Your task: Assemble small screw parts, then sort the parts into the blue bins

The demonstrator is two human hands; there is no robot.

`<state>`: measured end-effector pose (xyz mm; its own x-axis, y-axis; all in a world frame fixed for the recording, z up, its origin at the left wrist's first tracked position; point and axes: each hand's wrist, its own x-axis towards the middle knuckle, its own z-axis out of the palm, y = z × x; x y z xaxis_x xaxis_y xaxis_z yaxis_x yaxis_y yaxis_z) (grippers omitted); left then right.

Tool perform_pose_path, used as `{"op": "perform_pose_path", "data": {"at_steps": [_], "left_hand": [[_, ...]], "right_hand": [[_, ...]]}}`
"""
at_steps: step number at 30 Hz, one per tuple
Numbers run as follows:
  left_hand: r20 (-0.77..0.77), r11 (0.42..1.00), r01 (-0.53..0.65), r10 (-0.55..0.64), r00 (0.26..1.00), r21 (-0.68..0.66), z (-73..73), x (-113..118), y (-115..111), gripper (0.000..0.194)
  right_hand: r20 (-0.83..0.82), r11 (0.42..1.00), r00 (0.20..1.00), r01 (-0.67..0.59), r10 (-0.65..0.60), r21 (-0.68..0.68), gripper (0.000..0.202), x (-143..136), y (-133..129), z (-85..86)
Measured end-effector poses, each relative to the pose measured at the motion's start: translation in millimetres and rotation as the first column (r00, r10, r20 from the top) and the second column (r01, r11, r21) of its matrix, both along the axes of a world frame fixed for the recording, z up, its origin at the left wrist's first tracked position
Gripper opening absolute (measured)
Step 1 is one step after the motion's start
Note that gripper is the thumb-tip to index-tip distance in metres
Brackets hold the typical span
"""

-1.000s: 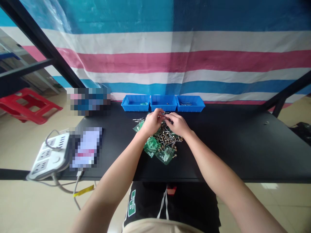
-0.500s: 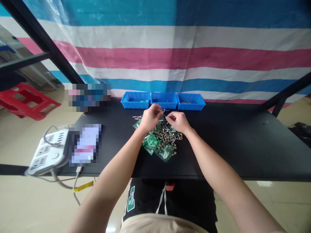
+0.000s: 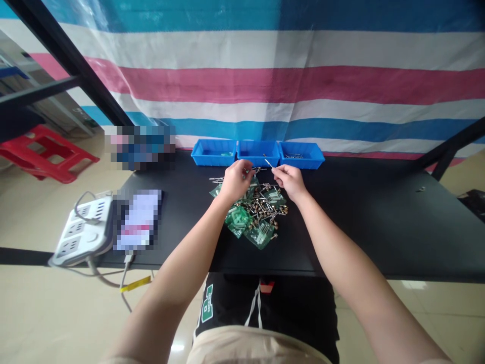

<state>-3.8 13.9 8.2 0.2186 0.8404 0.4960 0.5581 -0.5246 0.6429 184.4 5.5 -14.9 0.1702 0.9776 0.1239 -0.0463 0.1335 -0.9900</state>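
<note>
My right hand (image 3: 289,180) pinches a thin silvery metal rod (image 3: 269,163) that points up and left, close to the front of the middle blue bin (image 3: 257,151). My left hand (image 3: 237,181) is at the far left side of the pile, its fingers curled together; what they hold, if anything, is hidden. Below both hands lies a heap of thin metal rods with brownish heads (image 3: 261,206). Mixed in with them are small green plastic bags (image 3: 260,234) of pale short sticks. One bright green bag (image 3: 238,219) lies at the heap's near left.
A left blue bin (image 3: 214,159) holds something small and green; the right blue bin (image 3: 303,163) holds several thin rods. At left on the black table (image 3: 364,217) are a white power strip (image 3: 85,230) and a blurred-out phone-like slab (image 3: 139,220). A striped sheet (image 3: 242,83) hangs behind.
My right hand has moved right and slightly up, away from the left hand, with the rod now showing in its fingers. My left hand has hardly moved. The view has shifted slightly.
</note>
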Motion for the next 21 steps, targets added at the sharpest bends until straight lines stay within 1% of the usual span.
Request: {"op": "perform_pose_path", "data": {"at_steps": [4,11,14,17,21], "left_hand": [[-0.127,0.999,-0.004,0.009,0.992,0.042,-2.7,-2,2,0.012],[-0.196,0.999,-0.025,0.030,0.980,0.025,-5.1,-3,3,0.013],[-0.215,0.999,-0.036,0.039,0.976,0.015,-4.3,-2,3,0.013],[-0.241,0.999,-0.046,0.044,0.970,-0.003,-2.9,-2,2,0.015],[-0.303,0.997,-0.071,0.056,0.951,-0.039,-1.3,-2,1,0.018]], "right_hand": [[-0.142,0.999,0.989,0.036,-0.041,-0.037,0.030,3,3,0.1],[-0.284,0.990,0.949,0.117,-0.135,-0.081,0.035,7,9,-0.4],[-0.295,0.983,0.937,0.172,-0.185,-0.070,0.035,9,11,-1.4],[-0.257,0.972,0.938,0.225,-0.234,-0.066,0.033,12,12,-3.4],[-0.249,0.947,0.914,0.302,-0.320,-0.106,0.030,15,16,-4.2]]}}
